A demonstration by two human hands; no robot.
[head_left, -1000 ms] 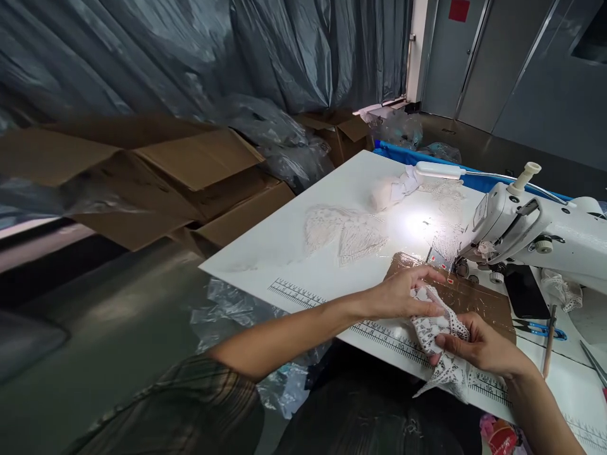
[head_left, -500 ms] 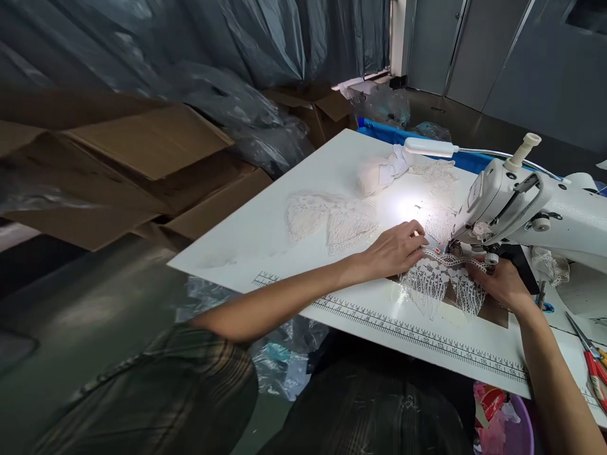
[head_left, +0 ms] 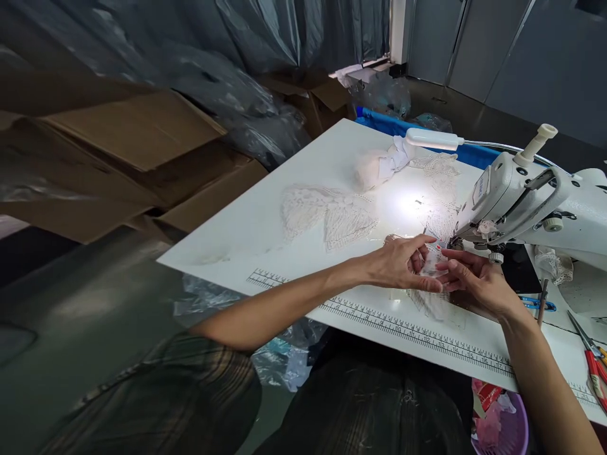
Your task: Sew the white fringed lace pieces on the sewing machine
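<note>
A piece of white lace trim [head_left: 432, 260] is bunched between my two hands, just left of the sewing machine's needle area. My left hand [head_left: 403, 262] curls its fingers round the lace's left side, its thumb stretched along the front. From the right, my right hand [head_left: 481, 281] reaches in with fingers extended and apart, their tips against the lace. The lower part of the lace hangs over the white table [head_left: 246, 240]. Close to my right hand stands the white sewing machine [head_left: 526, 202]; fingers partly hide the lace near its foot.
More lace pieces [head_left: 351, 221] lie left on the table, with a pale fabric bundle [head_left: 377, 170] behind them. A lit lamp [head_left: 434, 139] hangs above. Red-handled scissors [head_left: 595, 376] rest at the right edge, a purple basket [head_left: 519, 423] below. Cardboard boxes [head_left: 137, 133] stand left.
The lace was spread flat under both hands; now it is gathered between them. My right hand has moved left toward my left hand, away from the machine's foot.
</note>
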